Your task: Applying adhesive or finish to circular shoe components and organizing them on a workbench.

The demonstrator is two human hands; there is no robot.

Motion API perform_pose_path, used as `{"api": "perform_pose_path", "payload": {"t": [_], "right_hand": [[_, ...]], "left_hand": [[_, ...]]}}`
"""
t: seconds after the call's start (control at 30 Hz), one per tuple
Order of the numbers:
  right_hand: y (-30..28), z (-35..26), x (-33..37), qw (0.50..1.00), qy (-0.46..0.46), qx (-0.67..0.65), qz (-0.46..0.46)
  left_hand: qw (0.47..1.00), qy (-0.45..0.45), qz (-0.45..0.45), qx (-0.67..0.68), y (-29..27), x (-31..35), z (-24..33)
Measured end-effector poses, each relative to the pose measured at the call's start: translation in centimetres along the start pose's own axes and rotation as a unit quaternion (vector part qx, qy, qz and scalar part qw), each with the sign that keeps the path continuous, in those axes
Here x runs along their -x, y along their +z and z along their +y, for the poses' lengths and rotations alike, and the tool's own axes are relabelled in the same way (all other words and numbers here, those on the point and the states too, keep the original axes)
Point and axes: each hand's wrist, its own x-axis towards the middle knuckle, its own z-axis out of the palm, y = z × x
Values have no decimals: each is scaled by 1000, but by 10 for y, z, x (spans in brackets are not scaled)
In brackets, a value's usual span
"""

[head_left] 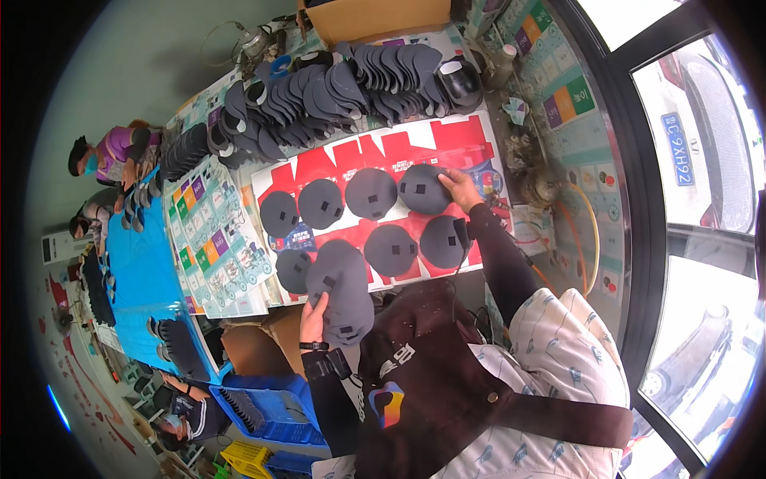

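My left hand [313, 321] grips a few overlapping dark grey round pieces [339, 279], each with a small black square patch, held over the table's near edge. With thumb and fingers at its rim, my right hand [460, 189] holds another grey disc [420, 191] at the far right of the laid-out pieces. More such discs lie in two rows on a red and white printed sheet [471, 132]. One nearer disc [440, 242], below my right wrist, has a dark strip across its right side. A black band circles my left wrist.
Curved dark grey pieces [327, 92] are piled along the table's far side, near a cardboard box [375, 17]. Blue crates [271, 411] stand lower left. Co-workers [120, 156] sit by a blue-covered table [140, 271]. Hoses [594, 239] and windows are at right.
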Motion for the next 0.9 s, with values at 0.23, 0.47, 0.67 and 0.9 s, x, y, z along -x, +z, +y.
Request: {"api": "perform_pose_path", "payload": {"t": [0.23,0.47,0.67,0.9], "right_hand": [[0,-6,-17,995,41,84,-19],[-8,-1,-26,987,19,156,20],[2,-10,-3,894,-61,435,89],[36,3,-17,994,66,-10,-81]], "left_hand": [[996,29,73,30,-10,27,-3],[993,47,96,43,-9,32,0],[991,57,112,55,-12,40,4],[979,60,193,-9,-45,70,3]]}}
